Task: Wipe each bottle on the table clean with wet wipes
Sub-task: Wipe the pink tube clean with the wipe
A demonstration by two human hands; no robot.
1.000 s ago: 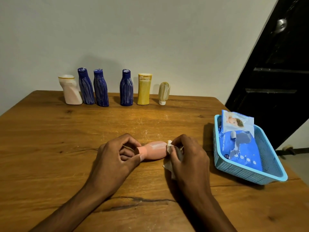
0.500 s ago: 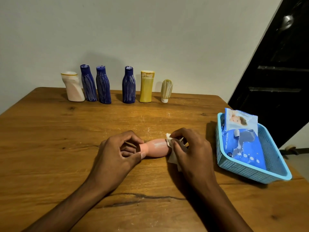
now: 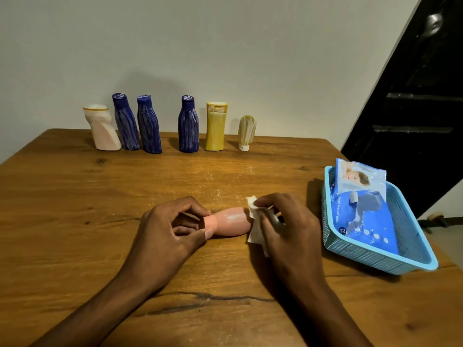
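A small pink bottle (image 3: 230,221) lies on its side on the wooden table (image 3: 75,196), with a whitish smear on its body. My left hand (image 3: 167,229) grips its narrow cap end between thumb and fingers. My right hand (image 3: 288,226) pinches a white wet wipe (image 3: 255,229) against the bottle's wide end. Along the table's far edge stand a white bottle (image 3: 104,128), three dark blue bottles (image 3: 126,122) (image 3: 149,125) (image 3: 188,125) streaked with white, a yellow bottle (image 3: 215,126) and a small cream bottle (image 3: 246,132) standing on its cap.
A light blue plastic basket (image 3: 360,251) sits at the right side of the table and holds a blue pack of wet wipes (image 3: 360,204). Behind it is a dark door (image 3: 413,108). A pale wall backs the table.
My right hand has slid the wipe slightly along the bottle's wide end, so more of the pink body shows. My left hand keeps its hold on the cap end.
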